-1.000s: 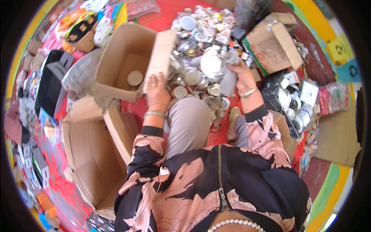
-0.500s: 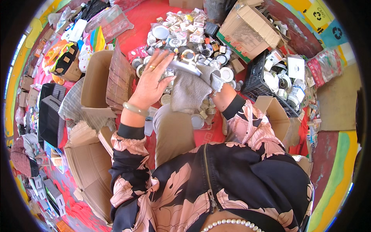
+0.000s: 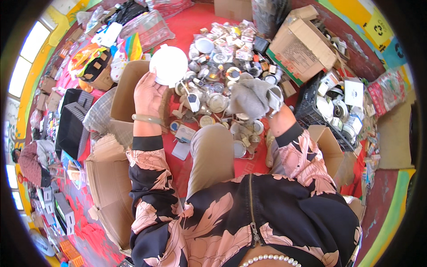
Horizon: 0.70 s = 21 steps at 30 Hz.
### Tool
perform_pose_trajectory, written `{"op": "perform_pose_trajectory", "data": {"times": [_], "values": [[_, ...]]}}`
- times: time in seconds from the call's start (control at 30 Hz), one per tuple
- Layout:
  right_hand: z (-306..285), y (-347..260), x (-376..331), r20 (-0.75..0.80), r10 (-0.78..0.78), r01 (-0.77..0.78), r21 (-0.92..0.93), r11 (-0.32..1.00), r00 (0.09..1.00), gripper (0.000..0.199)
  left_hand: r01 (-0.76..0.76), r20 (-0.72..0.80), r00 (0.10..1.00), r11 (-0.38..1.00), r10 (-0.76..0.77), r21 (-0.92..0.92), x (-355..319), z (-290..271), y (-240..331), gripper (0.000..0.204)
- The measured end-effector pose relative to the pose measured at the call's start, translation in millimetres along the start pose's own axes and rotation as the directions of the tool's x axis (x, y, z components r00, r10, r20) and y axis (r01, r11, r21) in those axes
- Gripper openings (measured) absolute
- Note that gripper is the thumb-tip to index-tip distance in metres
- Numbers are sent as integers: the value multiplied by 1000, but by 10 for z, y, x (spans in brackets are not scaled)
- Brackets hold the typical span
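Observation:
My left hand [image 3: 149,93] is raised and grips a round white disc-shaped lamp [image 3: 168,65] by its lower edge, above an open cardboard box [image 3: 126,89]. My right hand [image 3: 271,100] holds a grey cloth [image 3: 249,99] that covers most of the fingers. Between and beyond the hands lies a pile of small round lamp fittings and packets [image 3: 222,53] on the red floor [image 3: 187,24]. My knee in tan trousers [image 3: 211,153] sits just below the pile.
A large printed cardboard box [image 3: 302,46] stands at the upper right, and a black crate of fittings [image 3: 336,107] to its right. Another open cardboard box [image 3: 109,200] lies at the lower left. Bags and clutter [image 3: 95,62] line the left side.
My left hand has lifted up holding the white round lamp. My right hand with the grey cloth has shifted right, away from the left hand.

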State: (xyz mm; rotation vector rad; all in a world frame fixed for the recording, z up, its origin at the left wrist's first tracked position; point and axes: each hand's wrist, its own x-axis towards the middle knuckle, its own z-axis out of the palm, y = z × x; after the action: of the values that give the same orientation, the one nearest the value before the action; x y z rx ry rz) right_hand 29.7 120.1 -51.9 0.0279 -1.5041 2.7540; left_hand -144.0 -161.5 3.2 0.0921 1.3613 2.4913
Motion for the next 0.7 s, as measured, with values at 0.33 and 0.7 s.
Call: {"op": "perform_pose_trajectory", "data": {"times": [0.33,0.7], "values": [[112,146,117,-191,177,-136,209,968,966,20,-381,-183,915,920,360,-90,280,-460,1128,28],[200,245,227,-219,209,-164,204,965,953,24,-455,-313,855,887,414,-71,704,-1076,1431,29]]}}
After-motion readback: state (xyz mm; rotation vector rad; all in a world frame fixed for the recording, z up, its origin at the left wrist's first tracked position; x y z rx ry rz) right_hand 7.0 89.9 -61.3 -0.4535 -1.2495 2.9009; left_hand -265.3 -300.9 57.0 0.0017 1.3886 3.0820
